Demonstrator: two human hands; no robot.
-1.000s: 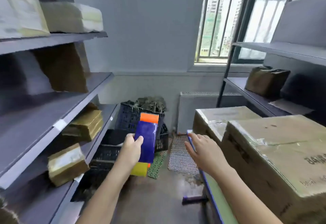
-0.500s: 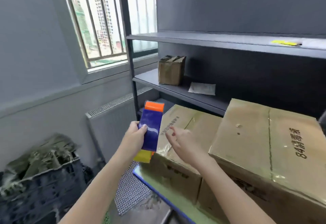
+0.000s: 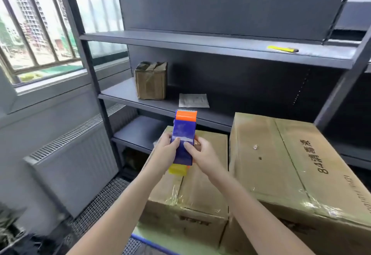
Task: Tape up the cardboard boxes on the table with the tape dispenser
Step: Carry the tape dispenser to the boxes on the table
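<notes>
A blue tape dispenser [image 3: 183, 134] with an orange top and a yellow bottom is held upright above the smaller cardboard box [image 3: 200, 190]. My left hand [image 3: 165, 152] grips its left side, thumb across the blue face. My right hand [image 3: 200, 154] holds its right side, thumb also on the face. A larger cardboard box [image 3: 291, 170] with black printed characters stands right beside it, taller, with shiny tape over its seams. Both boxes rest on a table with a green top and blue edge [image 3: 140, 236].
A dark metal shelving unit [image 3: 200, 42] stands behind the boxes. It carries a small taped box [image 3: 151, 81], a flat white packet [image 3: 193, 100] and a yellow knife-like tool [image 3: 282, 49]. A radiator [image 3: 74, 166] and barred window [image 3: 36, 34] are at left, mesh sheets on the floor.
The view swung right from the left shelves to the boxes. My right hand came onto the dispenser, which now sits over the smaller box held by both hands.
</notes>
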